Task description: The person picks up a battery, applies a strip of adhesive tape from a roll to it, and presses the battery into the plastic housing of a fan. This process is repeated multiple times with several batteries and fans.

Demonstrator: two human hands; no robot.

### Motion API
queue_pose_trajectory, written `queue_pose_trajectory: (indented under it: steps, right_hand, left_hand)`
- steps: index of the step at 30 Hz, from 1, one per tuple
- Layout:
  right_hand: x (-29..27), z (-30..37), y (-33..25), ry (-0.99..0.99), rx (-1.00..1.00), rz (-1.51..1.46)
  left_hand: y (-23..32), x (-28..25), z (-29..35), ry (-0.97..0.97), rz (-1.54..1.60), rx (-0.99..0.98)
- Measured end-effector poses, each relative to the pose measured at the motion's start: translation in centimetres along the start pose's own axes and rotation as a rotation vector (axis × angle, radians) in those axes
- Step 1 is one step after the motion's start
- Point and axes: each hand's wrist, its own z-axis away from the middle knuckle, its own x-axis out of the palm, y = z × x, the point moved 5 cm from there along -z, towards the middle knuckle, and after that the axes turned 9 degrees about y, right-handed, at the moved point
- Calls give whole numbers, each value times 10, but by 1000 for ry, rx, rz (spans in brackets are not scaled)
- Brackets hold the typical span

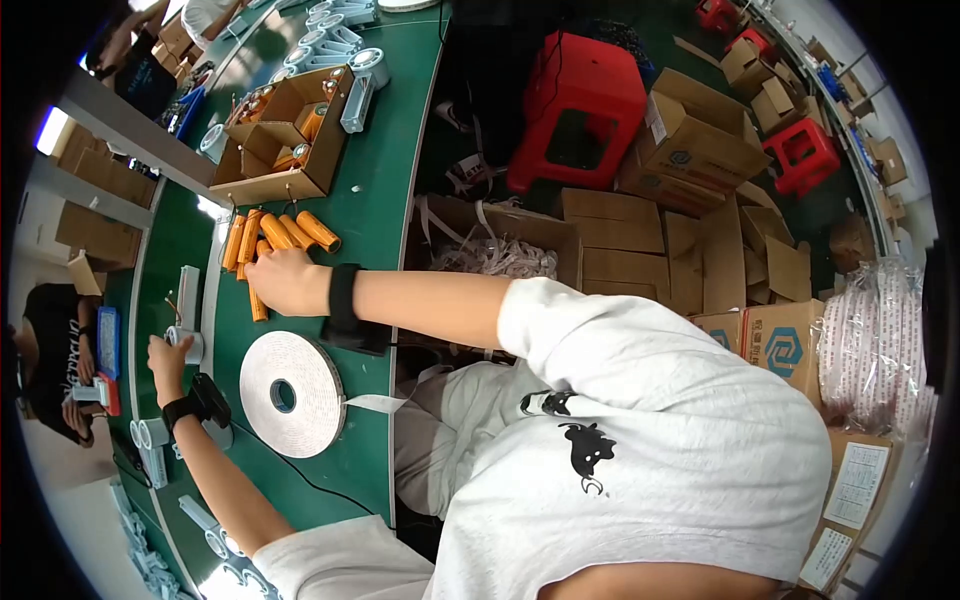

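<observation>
We've got the orange cylinders (318, 231) bunched up on the green tabletop (378, 180), with our right hand (285, 283) on them; honestly can't tell if it's gripping one. Left hand (168, 362) is wrapped around a pale-blue casing (193, 346). Big white tape roll (312, 395) lies nearby, plus a divided cardboard box (275, 190) just beside the cylinders.

An assembly workshop, set along a long green workbench (385, 150)
Upon the workbench stand rows of matching pale-blue housings (357, 105), a partitioned carton (265, 187), loose orange cylinders (318, 231) and a big white tape roll (312, 400); across it is another person (50, 330); to its right, red stools (600, 75) and stacked cardboard boxes (690, 150)
</observation>
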Motion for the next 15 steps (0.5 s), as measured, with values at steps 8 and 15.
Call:
queue_pose_trajectory:
  steps: [8,15]
  right_hand:
    - [12,-13,8,45,228,208]
    - [10,-36,15,73,312,235]
  left_hand:
    - [178,-57,236,-324,47,478]
    - [181,-66,259,-50,216,121]
